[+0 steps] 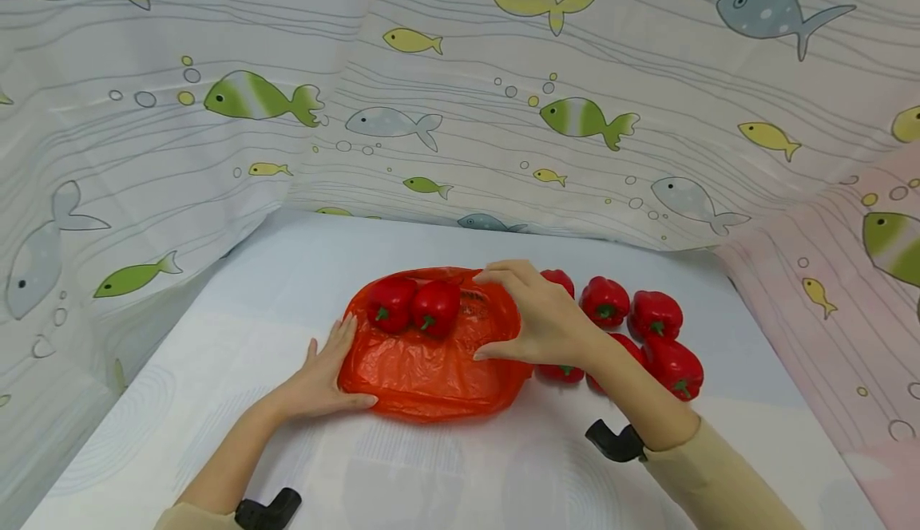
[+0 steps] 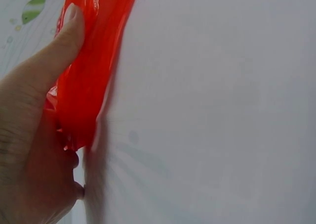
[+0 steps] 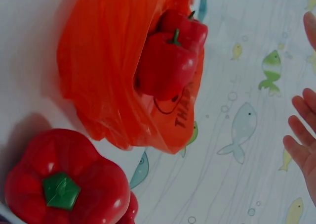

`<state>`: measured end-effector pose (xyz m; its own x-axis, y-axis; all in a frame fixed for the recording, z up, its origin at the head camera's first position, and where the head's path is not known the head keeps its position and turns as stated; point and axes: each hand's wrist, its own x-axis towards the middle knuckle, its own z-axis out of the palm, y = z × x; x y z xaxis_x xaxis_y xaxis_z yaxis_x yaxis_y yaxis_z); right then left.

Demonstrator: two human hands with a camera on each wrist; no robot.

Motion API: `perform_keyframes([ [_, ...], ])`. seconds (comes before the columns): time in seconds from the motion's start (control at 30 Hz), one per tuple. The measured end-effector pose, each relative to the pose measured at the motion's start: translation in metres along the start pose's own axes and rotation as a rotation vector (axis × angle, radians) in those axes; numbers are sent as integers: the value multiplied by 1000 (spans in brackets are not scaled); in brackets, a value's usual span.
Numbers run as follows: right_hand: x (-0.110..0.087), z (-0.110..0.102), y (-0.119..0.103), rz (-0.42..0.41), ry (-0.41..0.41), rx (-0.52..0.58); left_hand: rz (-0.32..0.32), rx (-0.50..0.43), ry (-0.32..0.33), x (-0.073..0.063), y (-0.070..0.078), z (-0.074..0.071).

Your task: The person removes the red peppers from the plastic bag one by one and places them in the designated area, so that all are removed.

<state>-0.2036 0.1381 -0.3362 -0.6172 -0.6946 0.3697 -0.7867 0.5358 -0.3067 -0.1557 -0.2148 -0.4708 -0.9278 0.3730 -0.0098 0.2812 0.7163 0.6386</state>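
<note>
An orange-red plastic bag [image 1: 431, 382] lies spread on the table with its mouth facing up. Inside, toward the back left, two red bell peppers [image 1: 436, 309] with green stems sit side by side. My left hand [image 1: 323, 378] rests along the bag's left side, fingers spread outside it and thumb [image 2: 69, 38] against the front rim. Over the bag's right part is my right hand [image 1: 535, 314], thumb and fingers wide apart with nothing between them. In the right wrist view its fingertips [image 3: 301, 115] show at the right edge, away from the bag.
Several more red bell peppers [image 1: 656, 314] stand on the table [image 1: 287, 274] right of the bag, some partly hidden by my right hand and forearm. A fish-patterned curtain [image 1: 460, 75] encloses the back and sides. Each wrist carries a black mount [image 1: 618, 441].
</note>
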Motion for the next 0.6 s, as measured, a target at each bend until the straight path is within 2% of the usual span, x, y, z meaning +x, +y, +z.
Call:
perform_keyframes([
  [0.6, 31, 17, -8, -81, 22, 52, 0, 2, 3, -1, 1, 0],
])
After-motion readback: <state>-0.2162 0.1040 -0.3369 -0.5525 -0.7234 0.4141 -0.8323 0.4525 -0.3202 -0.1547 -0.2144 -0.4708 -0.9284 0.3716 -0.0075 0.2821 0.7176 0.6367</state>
